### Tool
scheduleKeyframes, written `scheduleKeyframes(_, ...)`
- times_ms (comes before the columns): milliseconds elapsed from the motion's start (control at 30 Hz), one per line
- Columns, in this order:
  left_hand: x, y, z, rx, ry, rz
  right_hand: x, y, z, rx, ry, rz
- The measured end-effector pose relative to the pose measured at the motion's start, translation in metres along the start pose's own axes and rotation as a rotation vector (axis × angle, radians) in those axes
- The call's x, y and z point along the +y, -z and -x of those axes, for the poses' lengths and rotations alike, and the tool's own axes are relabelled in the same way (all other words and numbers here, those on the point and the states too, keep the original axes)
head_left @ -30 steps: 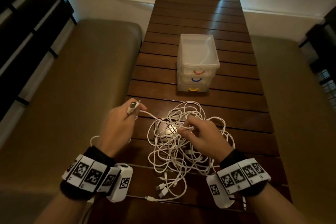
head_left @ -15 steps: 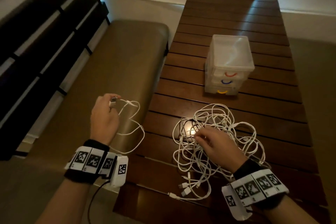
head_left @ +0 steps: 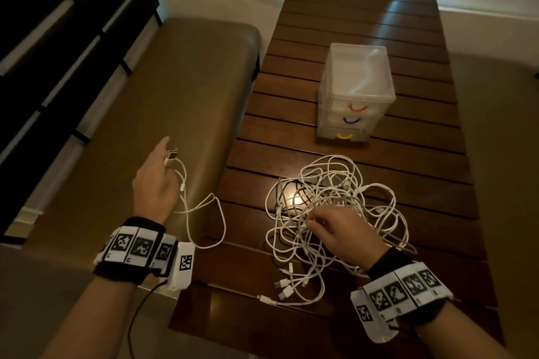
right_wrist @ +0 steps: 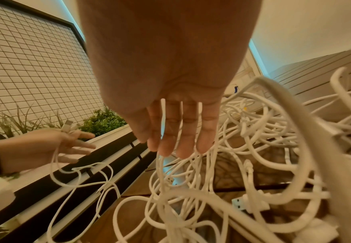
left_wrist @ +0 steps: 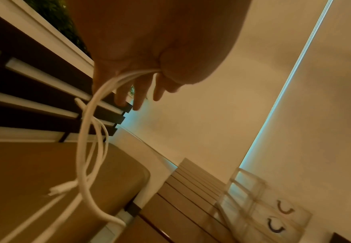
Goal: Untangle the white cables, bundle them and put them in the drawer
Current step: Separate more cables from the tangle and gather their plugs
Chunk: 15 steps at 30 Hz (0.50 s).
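A tangle of white cables [head_left: 347, 198] lies on the slatted wooden table [head_left: 350, 14], with several plugs at its near edge. My right hand [head_left: 320, 224] rests on the tangle's near side. In the right wrist view its fingers [right_wrist: 176, 144] are straight and strands of the tangle [right_wrist: 253, 164] run between them. My left hand [head_left: 163, 166] hovers over the bench left of the table and pinches one separate white cable [head_left: 201, 207] near its USB plug [head_left: 170, 156]. That cable [left_wrist: 89, 148] hangs in loose loops. A clear three-drawer unit [head_left: 357, 90] stands behind the tangle, drawers closed.
A tan padded bench [head_left: 145, 111] runs along the table's left side, backed by a dark slatted wall [head_left: 43, 52]. Another tan bench [head_left: 501, 154] is at the right. Green plants [right_wrist: 101, 121] stand behind the slats. The table's near edge [head_left: 204, 329] is close to my wrists.
My left hand has pulled one cable out of the tangle and carried it left, off the table and over the bench. My right hand has stopped pinching and now lies on the tangle.
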<state>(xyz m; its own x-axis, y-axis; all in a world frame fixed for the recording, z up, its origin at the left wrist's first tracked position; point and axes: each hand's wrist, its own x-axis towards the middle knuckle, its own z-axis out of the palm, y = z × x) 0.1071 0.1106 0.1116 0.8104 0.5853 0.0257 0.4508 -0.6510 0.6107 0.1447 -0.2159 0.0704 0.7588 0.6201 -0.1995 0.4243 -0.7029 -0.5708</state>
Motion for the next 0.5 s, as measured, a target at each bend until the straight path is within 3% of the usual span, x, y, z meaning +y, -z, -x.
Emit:
scheduleKeyframes(133,0.017,-0.013,0.009,-0.132,-0.004,0.253,-0.016,-0.008,0.005,-0.134,0.074,-0.012)
scheduleKeyframes(300,0.035,-0.032,0.033,-0.223,-0.106,0.260,-0.033,-0.039,0.016,-0.441,0.249,0.187)
scheduleKeyframes(433,0.039,-0.048,0.047,-0.321,-0.151,0.222,-0.033,-0.067,0.014,-0.484,0.314,0.390)
scheduleKeyframes(500,0.041,-0.053,0.053,-0.357,-0.182,0.228,-0.035,-0.079,0.013,-0.484,0.275,0.448)
